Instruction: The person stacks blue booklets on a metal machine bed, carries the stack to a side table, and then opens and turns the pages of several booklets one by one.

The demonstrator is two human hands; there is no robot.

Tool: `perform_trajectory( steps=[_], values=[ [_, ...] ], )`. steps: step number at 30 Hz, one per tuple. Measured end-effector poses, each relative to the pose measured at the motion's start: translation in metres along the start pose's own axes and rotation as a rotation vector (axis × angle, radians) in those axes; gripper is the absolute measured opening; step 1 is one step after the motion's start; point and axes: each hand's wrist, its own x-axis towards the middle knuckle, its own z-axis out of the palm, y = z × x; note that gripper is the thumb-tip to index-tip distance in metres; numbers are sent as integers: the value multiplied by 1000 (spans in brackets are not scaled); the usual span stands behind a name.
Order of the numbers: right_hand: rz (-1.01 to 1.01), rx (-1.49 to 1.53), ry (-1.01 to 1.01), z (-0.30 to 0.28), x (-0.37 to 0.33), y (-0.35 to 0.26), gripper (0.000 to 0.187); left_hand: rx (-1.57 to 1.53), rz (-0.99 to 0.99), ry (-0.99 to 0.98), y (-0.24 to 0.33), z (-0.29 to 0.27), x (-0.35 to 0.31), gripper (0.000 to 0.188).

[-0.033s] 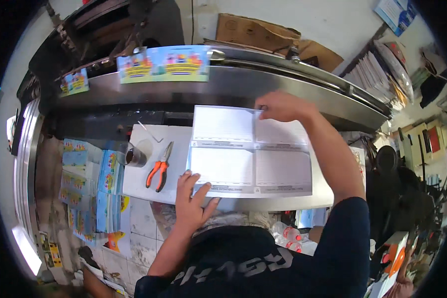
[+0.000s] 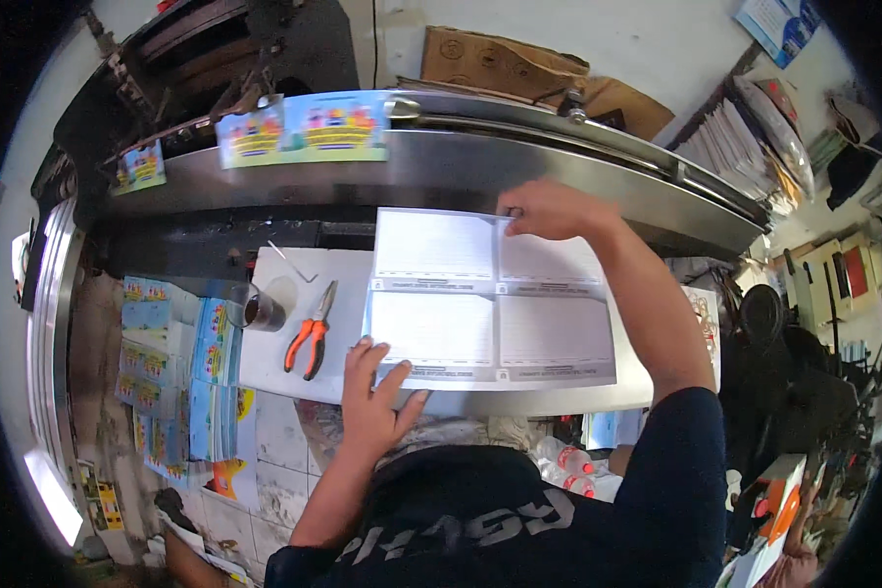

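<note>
A white printed sheet point(image 2: 433, 328), divided into ruled panels with grey bands, lies on the white work table point(image 2: 265, 353). A bluish edge shows under its left side. At the sheet's lower left corner, my left hand point(image 2: 370, 402) rests with its fingers spread. My right hand point(image 2: 554, 209) reaches across to the top edge with bent fingers closed on the sheet there. A small dark spot at those fingertips is too small to name. Left of the sheet lie pliers point(image 2: 311, 335) with orange and black handles, a thin bent metal rod point(image 2: 292, 261) and a dark-filled cup point(image 2: 263, 312).
A long metal machine bar point(image 2: 441, 176) runs behind the table, with a colourful printed strip point(image 2: 338, 127) on it. Stacks of blue printed sheets point(image 2: 214, 343) stand at the left. Bottles with red caps point(image 2: 578, 470) lie beneath the table's front edge. Cardboard point(image 2: 500, 64) leans at the back.
The whole view has shifted slightly, so things appear a little farther left, most of all the colourful strip. Both hands keep their places on the sheet.
</note>
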Motion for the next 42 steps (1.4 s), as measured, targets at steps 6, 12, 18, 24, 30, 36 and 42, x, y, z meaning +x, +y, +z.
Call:
perform_trajectory(
  steps=[6,12,18,24,30,36,42],
  values=[
    [-72,158,67,-6,-11,1,27,64,20,12,-4,1,-5,39],
    [-126,178,107,-18,-23,-9,26,84,35,19,-5,3,-8,40],
    [-163,192,129,-22,-30,-10,27,92,35,22,-4,4,-8,37],
    [-194,133,119,-23,-34,-11,27,94,39,19,-3,4,-7,37],
    [-170,22,214,-19,-60,-24,26,101,50,32,3,1,-2,36],
    [-357,-170,579,33,-132,-84,23,435,-83,-47,41,-34,9,37],
    [-491,-65,835,126,-185,-119,28,-213,-462,-4,44,-17,-16,28]
  ],
)
